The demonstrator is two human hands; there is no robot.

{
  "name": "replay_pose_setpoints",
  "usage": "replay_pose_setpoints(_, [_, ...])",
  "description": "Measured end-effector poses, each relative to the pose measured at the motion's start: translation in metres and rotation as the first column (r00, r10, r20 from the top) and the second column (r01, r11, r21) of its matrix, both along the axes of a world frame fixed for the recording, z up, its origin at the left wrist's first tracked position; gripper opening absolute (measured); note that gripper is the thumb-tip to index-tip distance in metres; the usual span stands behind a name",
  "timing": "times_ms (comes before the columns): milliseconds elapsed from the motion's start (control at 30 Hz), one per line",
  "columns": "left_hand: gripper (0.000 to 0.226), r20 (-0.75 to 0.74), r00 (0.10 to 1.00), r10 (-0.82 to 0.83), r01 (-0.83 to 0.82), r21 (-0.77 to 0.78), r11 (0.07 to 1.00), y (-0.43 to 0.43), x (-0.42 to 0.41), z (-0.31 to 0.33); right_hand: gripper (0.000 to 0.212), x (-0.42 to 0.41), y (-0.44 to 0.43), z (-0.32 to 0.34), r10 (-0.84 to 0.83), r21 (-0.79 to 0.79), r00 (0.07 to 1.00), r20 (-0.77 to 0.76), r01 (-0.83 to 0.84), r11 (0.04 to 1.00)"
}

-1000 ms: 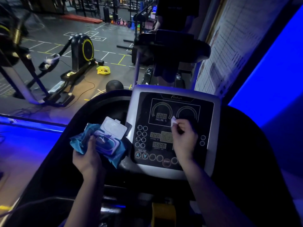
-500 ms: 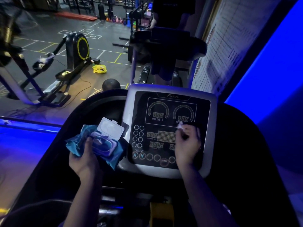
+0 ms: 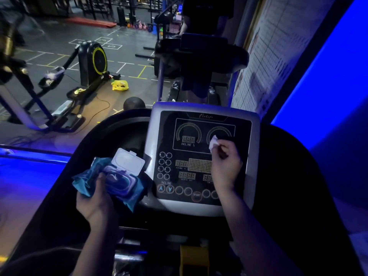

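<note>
A treadmill console [image 3: 201, 120] with a dark display panel and a silver frame fills the middle of the head view. My right hand [image 3: 225, 164] pinches a small crumpled white wipe [image 3: 213, 143] and holds it against the panel by the right-hand dial. My left hand [image 3: 95, 198] grips a blue pack of wet wipes [image 3: 119, 182] just left of the console. The pack's white flip lid [image 3: 128, 161] stands open.
Black padded handrails [image 3: 298, 176] curve round both sides of the console. Ahead a person [image 3: 203, 16] stands on another treadmill. An exercise machine with a yellow-rimmed wheel [image 3: 93, 60], a yellow bag [image 3: 120, 85] and a dark ball [image 3: 133, 103] sit on the gym floor to the left.
My right hand slid the wipe right across the panel, then up towards the right-hand dial. My left hand kept hold of the pack and hardly moved.
</note>
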State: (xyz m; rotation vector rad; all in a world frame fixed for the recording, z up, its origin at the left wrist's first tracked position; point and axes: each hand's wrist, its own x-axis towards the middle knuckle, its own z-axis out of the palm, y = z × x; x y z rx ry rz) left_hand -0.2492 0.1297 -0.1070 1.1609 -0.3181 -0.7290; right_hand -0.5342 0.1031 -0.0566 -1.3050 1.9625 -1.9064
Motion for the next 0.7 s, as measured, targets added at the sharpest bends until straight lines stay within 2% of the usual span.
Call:
replay_pose_setpoints(100, [0.034, 0.014, 1.000, -0.005, 0.005, 0.008, 1.000, -0.001, -0.004, 0.004, 0.017, 0.001, -0.019, 0.012, 0.048, 0.004, 0.994, -0.100, -0.047, 0.999])
replay_pose_setpoints(200, [0.031, 0.028, 1.000, -0.012, 0.011, 0.018, 1.000, 0.000, -0.008, 0.005, 0.019, 0.013, -0.020, 0.014, 0.195, 0.151, 0.951, -0.239, -0.162, 0.975])
replay_pose_setpoints(267, [0.033, 0.029, 0.999, -0.012, 0.012, 0.020, 1.000, 0.001, -0.008, 0.005, 0.031, 0.023, -0.011, 0.009, 0.425, 0.265, 0.891, -0.163, -0.375, 0.888])
replay_pose_setpoints(333, [0.036, 0.021, 1.000, -0.007, 0.007, 0.011, 1.000, -0.001, -0.006, 0.005, 0.041, 0.029, 0.007, 0.004, 0.523, 0.234, 0.849, 0.075, -0.525, 0.818])
replay_pose_setpoints(400, [0.038, 0.005, 1.000, -0.004, 0.004, -0.004, 1.000, -0.004, -0.002, 0.005, 0.037, 0.029, 0.029, 0.000, 0.457, 0.138, 0.851, 0.258, -0.501, 0.855])
replay_pose_setpoints(467, [0.039, -0.014, 1.000, 0.004, -0.004, -0.011, 1.000, -0.007, 0.001, 0.004, 0.027, 0.021, 0.045, -0.009, 0.385, 0.086, 0.856, 0.345, -0.437, 0.895])
replay_pose_setpoints(567, [0.037, -0.018, 1.000, 0.017, -0.017, -0.012, 1.000, -0.009, 0.000, 0.004, 0.016, 0.000, 0.053, -0.018, 0.288, 0.083, 0.899, 0.331, -0.332, 0.940])
replay_pose_setpoints(700, [0.029, -0.010, 1.000, -0.009, 0.009, -0.014, 1.000, -0.012, -0.008, 0.004, 0.017, -0.026, 0.043, -0.013, 0.079, 0.084, 0.957, 0.279, -0.107, 0.991])
